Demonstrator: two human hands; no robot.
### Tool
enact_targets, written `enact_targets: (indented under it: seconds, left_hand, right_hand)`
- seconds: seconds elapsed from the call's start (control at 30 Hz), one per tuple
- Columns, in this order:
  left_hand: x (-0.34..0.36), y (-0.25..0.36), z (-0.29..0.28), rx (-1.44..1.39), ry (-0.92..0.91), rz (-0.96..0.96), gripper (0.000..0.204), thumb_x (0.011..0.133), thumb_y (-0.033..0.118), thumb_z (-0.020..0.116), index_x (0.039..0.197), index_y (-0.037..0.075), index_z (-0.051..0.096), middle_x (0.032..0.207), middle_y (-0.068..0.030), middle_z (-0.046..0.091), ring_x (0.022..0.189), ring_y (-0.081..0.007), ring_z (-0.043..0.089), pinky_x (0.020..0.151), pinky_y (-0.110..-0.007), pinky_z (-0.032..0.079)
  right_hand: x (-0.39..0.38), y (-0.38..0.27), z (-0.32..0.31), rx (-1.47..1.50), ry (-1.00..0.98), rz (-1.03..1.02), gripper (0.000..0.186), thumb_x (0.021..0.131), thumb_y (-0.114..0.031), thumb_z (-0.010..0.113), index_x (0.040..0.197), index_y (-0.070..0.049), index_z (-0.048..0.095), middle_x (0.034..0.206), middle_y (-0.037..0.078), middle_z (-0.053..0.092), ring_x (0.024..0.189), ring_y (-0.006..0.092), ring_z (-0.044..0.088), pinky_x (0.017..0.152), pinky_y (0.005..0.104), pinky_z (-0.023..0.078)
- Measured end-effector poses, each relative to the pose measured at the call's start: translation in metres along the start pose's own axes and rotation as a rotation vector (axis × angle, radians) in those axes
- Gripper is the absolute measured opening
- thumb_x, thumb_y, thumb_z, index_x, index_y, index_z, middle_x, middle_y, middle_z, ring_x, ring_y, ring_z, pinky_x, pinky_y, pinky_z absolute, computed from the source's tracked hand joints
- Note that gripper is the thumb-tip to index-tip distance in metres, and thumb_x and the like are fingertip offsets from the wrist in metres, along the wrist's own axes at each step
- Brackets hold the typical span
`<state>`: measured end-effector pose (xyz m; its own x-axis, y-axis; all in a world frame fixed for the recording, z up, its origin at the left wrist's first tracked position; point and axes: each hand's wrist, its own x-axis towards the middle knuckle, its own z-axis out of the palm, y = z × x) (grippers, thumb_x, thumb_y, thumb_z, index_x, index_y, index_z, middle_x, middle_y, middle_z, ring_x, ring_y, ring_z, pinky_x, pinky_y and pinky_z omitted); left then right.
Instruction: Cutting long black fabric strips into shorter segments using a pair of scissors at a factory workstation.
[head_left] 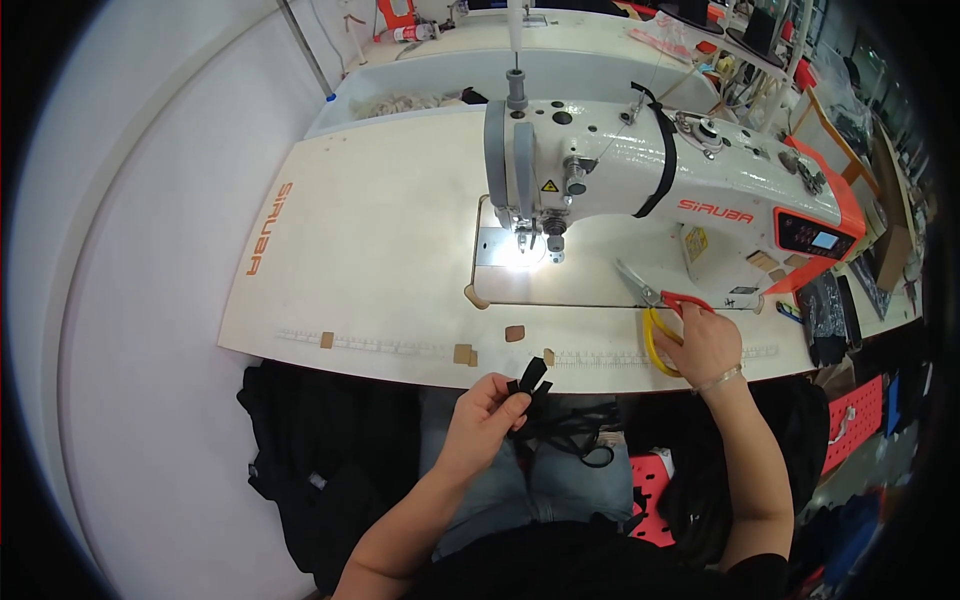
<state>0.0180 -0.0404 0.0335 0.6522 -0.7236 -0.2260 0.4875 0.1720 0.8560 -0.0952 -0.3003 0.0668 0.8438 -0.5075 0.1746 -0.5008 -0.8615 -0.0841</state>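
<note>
My left hand (482, 420) is closed in a pinch at the table's front edge. Between thumb and fingers it grips black fabric strips (535, 372), whose short ends stick up past the fingertips. More narrow black strips (575, 427) hang in loops over my lap below. To the right, my right hand (708, 346) is closed around the handles of a pair of scissors (652, 335), one loop red and the other yellow. Their blades point up and left, slightly parted, over the table near the sewing machine's base. Part of the red loop is hidden by my fingers.
A white and orange sewing machine (610, 160) stands ahead, its needle area lit. Ruler strips (380, 346) and small brown patches (514, 333) lie along the white table's (370, 240) front. Dark cloth (330, 450) hangs below at left. A white wall rises on the left.
</note>
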Motion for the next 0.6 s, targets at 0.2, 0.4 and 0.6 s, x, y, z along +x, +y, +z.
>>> enact_targets:
  seconds: [0.2, 0.4, 0.6]
  left_hand:
    - [-0.004, -0.001, 0.003, -0.034, -0.003, 0.027, 0.007, 0.084, -0.001, 0.051, 0.091, -0.001, 0.050, 0.080, -0.0052, 0.053, 0.062, -0.0088, 0.042, 0.059, -0.022, 0.038]
    - [-0.006, 0.004, 0.012, 0.114, 0.014, 0.091, 0.010, 0.085, 0.002, 0.053, 0.095, 0.000, 0.051, 0.079, -0.0029, 0.055, 0.065, -0.0069, 0.047, 0.060, -0.020, 0.040]
    - [-0.007, 0.008, 0.020, 0.216, 0.043, 0.109, 0.011, 0.084, 0.002, 0.055, 0.094, 0.000, 0.055, 0.080, -0.0027, 0.058, 0.066, -0.0070, 0.051, 0.061, -0.019, 0.043]
  right_hand:
    - [-0.012, -0.059, -0.007, 0.936, -0.217, -0.074, 0.018, 0.073, -0.010, 0.066, 0.088, 0.000, 0.064, 0.075, 0.008, 0.064, 0.065, 0.0129, 0.058, 0.060, 0.0239, 0.046]
    - [-0.047, -0.113, 0.014, 1.697, -0.268, 0.200, 0.015, 0.075, -0.003, 0.067, 0.089, 0.001, 0.064, 0.077, 0.005, 0.065, 0.068, 0.0054, 0.057, 0.061, 0.0178, 0.046]
    - [-0.049, -0.113, 0.014, 1.536, -0.166, 0.152, 0.015, 0.076, -0.005, 0.066, 0.089, 0.001, 0.064, 0.073, 0.005, 0.065, 0.066, 0.0062, 0.058, 0.059, 0.0185, 0.046]
